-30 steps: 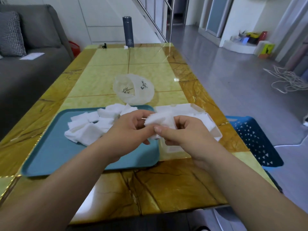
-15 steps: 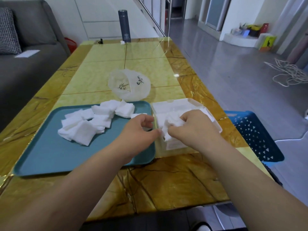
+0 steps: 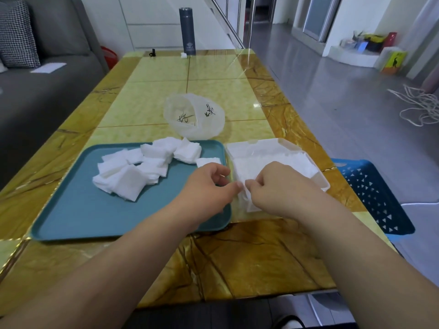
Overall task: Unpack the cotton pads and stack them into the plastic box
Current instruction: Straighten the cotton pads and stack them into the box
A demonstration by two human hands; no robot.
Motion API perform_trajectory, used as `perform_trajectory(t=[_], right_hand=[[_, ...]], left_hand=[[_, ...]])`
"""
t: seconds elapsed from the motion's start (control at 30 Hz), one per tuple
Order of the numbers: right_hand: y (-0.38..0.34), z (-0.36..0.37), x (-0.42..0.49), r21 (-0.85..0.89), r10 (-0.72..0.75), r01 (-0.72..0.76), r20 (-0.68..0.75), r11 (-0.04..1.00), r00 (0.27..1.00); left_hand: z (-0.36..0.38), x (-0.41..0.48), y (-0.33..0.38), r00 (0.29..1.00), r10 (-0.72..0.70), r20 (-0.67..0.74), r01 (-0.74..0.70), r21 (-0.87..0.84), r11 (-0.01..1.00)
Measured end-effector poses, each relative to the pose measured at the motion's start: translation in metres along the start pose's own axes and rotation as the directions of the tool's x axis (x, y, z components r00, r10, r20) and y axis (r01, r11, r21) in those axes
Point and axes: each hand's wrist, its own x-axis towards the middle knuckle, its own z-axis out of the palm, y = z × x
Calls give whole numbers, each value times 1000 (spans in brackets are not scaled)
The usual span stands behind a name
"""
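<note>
A clear plastic box (image 3: 320, 179) stands on the table to the right of a teal tray (image 3: 71, 210), with white cotton pads inside it. My right hand (image 3: 275, 188) is curled over the box's near-left corner and pinches a small stack of cotton pads (image 3: 247, 198) there. My left hand (image 3: 209, 184) hovers over the tray's right edge, fingers loosely curled around nothing, its thumb tip touching the edge of that stack. A loose pile of cotton pads (image 3: 133, 172) lies on the tray's far half, and a single pad (image 3: 207, 161) sits just behind my left hand.
An empty, crumpled plastic bag (image 3: 194, 117) lies behind the tray. A dark flask (image 3: 187, 32) stands at the table's far edge. A blue perforated basket (image 3: 370, 195) sits on the floor to the right, and a grey sofa (image 3: 47, 79) runs along the left.
Both hands held a pad stack above the table a second ago. They lowered it into the box's near-left corner, and my left hand let go while my right hand stayed on it.
</note>
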Motion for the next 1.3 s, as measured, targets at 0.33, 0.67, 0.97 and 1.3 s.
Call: perform_trajectory(t=[0.33,0.67,0.97,1.3], right_hand=[[-12,-11,-6,-110,-50,17,-313,994,949],[-56,21,3,350,-219,361,-383,865,897],[-85,64,14,360,-249,239,-20,902,968],[-94,79,19,554,-167,126,23,823,986]], left_hand=[[-16,14,6,943,315,-103,-244,427,871],[-60,17,-31,922,213,322,-387,782,489],[-114,-18,-46,990,137,43,-136,596,792],[-141,-11,-47,983,-84,160,-12,524,852]])
